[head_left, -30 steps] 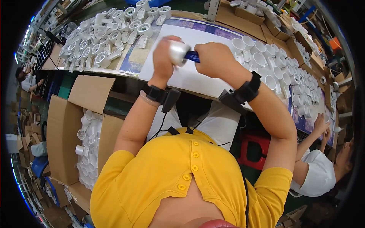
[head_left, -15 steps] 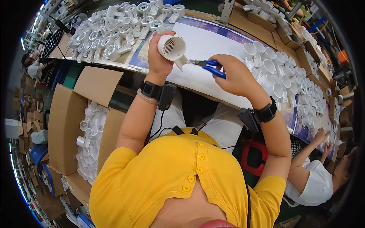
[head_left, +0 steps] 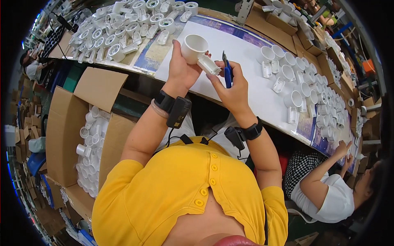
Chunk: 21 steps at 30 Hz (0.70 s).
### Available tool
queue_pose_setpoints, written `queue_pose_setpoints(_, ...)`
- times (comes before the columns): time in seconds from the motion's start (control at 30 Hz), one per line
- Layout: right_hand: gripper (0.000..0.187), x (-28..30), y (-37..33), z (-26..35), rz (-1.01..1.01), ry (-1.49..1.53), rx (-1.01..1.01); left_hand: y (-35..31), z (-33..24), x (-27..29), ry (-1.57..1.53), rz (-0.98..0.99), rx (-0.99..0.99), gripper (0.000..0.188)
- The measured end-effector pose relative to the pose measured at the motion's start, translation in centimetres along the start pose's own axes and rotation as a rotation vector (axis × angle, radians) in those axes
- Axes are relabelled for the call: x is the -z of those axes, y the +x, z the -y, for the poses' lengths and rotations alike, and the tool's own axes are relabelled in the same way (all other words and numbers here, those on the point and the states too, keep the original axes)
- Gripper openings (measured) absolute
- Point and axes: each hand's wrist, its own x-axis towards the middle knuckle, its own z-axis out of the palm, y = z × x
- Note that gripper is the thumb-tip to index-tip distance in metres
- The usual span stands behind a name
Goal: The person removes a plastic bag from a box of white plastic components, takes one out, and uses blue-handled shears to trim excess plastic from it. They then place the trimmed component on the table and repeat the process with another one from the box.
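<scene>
Over the near edge of the bench, my left hand point(head_left: 180, 69) is closed around a white cup-shaped plastic housing point(head_left: 191, 52). Its round mouth tilts up, and a rectangular hollow arm points toward my right hand point(head_left: 237, 91). That hand grips blue-handled nippers point(head_left: 228, 76), their dark jaws pointing up and away from the part. Thumb and fingertips of the same hand touch the end of the rectangular arm. Some fingers of my left hand are hidden behind the housing.
Similar housings point(head_left: 116, 52) crowd the bench at left; more point(head_left: 293, 99) stand at right. A white sheet point(head_left: 250, 82) covers the bench middle. An open cardboard box point(head_left: 65, 135) of white parts sits at lower left. A co-worker point(head_left: 328, 192) works at right.
The housing has turned so its mouth faces up and its arm shows its hollow side. My right hand has moved left and nearer, swinging the nippers upright, off the part.
</scene>
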Motion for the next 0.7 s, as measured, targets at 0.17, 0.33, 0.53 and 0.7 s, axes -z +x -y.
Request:
queue_pose_setpoints(0.17,0.032,0.3,0.4,-0.9,-0.015,0.386,-0.303,-0.4,0.1,-0.6,0.119,-0.055,0.045,0.057)
queue_pose_setpoints(0.33,0.029,1.0,0.6,-0.8,-0.053,0.557,-0.481,0.3,0.7,0.5,0.178,-0.025,0.084,0.051)
queue_pose_setpoints(0.53,0.027,1.3,0.6,-0.4,-0.08,0.543,-0.489,0.2,0.9,0.5,0.133,-0.017,0.098,0.047)
queue_pose_setpoints(0.7,0.028,1.3,0.6,-0.8,-0.105,0.614,-0.567,0.1,0.7,0.2,0.169,0.032,0.092,0.046)
